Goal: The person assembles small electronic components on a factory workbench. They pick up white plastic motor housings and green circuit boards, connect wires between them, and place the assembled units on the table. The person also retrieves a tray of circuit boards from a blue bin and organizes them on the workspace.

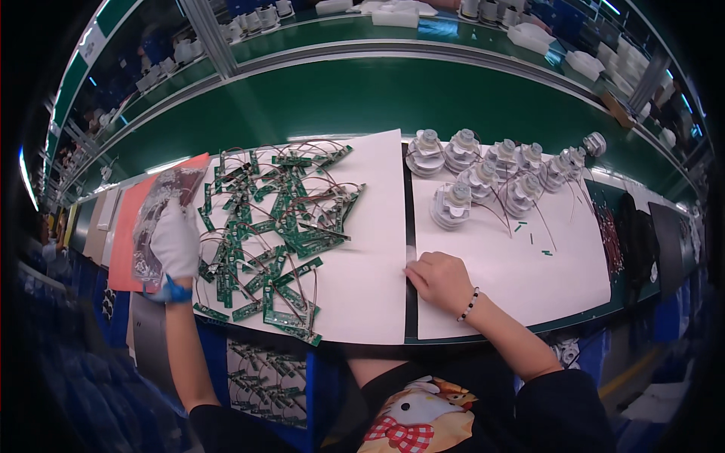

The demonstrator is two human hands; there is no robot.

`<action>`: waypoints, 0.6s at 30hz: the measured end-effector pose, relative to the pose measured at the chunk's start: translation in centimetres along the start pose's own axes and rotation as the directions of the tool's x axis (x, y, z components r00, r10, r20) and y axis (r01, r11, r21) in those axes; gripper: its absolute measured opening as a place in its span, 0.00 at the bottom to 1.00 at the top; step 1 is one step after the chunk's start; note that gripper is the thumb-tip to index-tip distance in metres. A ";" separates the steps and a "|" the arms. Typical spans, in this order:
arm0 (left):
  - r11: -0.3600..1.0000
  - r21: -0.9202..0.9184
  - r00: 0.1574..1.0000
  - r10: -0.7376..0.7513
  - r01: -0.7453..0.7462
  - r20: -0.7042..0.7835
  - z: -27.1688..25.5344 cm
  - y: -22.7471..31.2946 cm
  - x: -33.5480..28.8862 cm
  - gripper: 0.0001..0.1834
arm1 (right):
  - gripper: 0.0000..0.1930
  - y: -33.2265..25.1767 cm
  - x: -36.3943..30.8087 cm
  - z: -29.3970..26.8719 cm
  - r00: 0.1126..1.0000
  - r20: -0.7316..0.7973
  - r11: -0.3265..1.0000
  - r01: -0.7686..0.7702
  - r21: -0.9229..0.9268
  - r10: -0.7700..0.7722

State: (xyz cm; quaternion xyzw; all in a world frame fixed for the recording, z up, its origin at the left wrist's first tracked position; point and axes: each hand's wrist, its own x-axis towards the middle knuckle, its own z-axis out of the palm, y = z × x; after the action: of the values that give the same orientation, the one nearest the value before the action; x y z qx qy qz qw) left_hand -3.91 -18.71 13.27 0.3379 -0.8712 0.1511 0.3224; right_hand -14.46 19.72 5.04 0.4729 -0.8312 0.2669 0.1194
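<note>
My left hand [175, 240], in a white glove with a blue wrist band, reaches onto a clear plastic bag [145, 219] on an orange sheet [123, 257]. Its fingers look drawn together over the bag; what they grip, if anything, is hidden. My bare right hand [442, 281], wearing a bead bracelet [469, 303], rests at the near left edge of the right white sheet [513, 302]. Thumb and forefinger are pressed together beside the dark gap; anything between them is too small to make out. Many green circuit boards [283, 208] with thin wires lie heaped between the hands.
Several round white-and-grey assemblies [451, 205] with trailing wires stand on the far right sheet, beside a few small green strips [520, 226]. Bundled dark red wires [606, 241] lie at the right edge. More boards fill a container [268, 381] below the table edge.
</note>
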 end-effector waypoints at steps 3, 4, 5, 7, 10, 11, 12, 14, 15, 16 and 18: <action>0.764 -0.521 0.921 0.368 -0.379 -0.129 -8.6 7.5 -6.5 0.15 | 0.08 1.2 -0.4 -0.8 0.936 0.010 0.934 0.351 0.068 -0.352; 0.656 -0.510 0.803 0.581 -0.557 -0.129 -10.8 8.8 -9.6 0.16 | 0.09 0.7 0.0 -0.8 0.909 0.007 0.900 0.412 0.139 -0.417; 0.387 -0.692 0.651 0.742 -0.610 -0.158 -11.3 11.2 -12.0 0.17 | 0.09 1.5 -0.3 -1.0 0.893 0.033 0.885 0.440 0.155 -0.450; 0.293 -0.797 0.586 0.805 -0.528 -0.092 -11.5 14.0 -17.1 0.24 | 0.11 1.9 0.1 -0.5 0.866 0.079 0.863 0.478 0.161 -0.494; 0.414 -0.766 0.669 0.743 -0.492 -0.028 -10.2 15.9 -19.0 0.26 | 0.14 1.8 1.2 -0.3 0.826 0.091 0.824 0.535 0.183 -0.557; 0.473 -0.725 0.696 0.718 -0.501 -0.013 -9.9 16.1 -19.2 0.26 | 0.14 1.7 1.4 -0.2 0.818 0.094 0.816 0.543 0.197 -0.567; 0.471 -0.706 0.675 0.737 -0.529 -0.015 -9.6 16.3 -19.3 0.26 | 0.14 1.7 1.6 -0.3 0.811 0.097 0.808 0.550 0.211 -0.577; 0.467 -0.665 0.633 0.774 -0.583 -0.012 -9.1 16.4 -19.2 0.25 | 0.14 1.8 2.0 -0.4 0.801 0.039 0.781 0.570 0.256 -0.597; 0.458 -0.644 0.579 0.815 -0.613 0.028 -8.5 16.2 -19.2 0.23 | 0.14 2.0 2.1 -0.6 0.796 0.009 0.766 0.579 0.280 -0.606; 0.448 -0.656 0.584 0.811 -0.607 0.013 -8.5 16.2 -19.2 0.22 | 0.13 2.2 2.1 -0.8 0.805 -0.042 0.763 0.577 0.292 -0.592; 0.436 -0.680 0.599 0.801 -0.590 -0.006 -8.9 16.1 -19.3 0.20 | 0.11 2.5 2.0 -1.0 0.816 -0.144 0.752 0.574 0.326 -0.560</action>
State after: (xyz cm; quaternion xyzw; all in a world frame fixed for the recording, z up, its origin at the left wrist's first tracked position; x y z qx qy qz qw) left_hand 0.02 6.76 6.38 -0.1642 -0.9674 -0.0794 0.1756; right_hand -17.67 19.83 6.00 0.7109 -0.5841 0.3720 0.1227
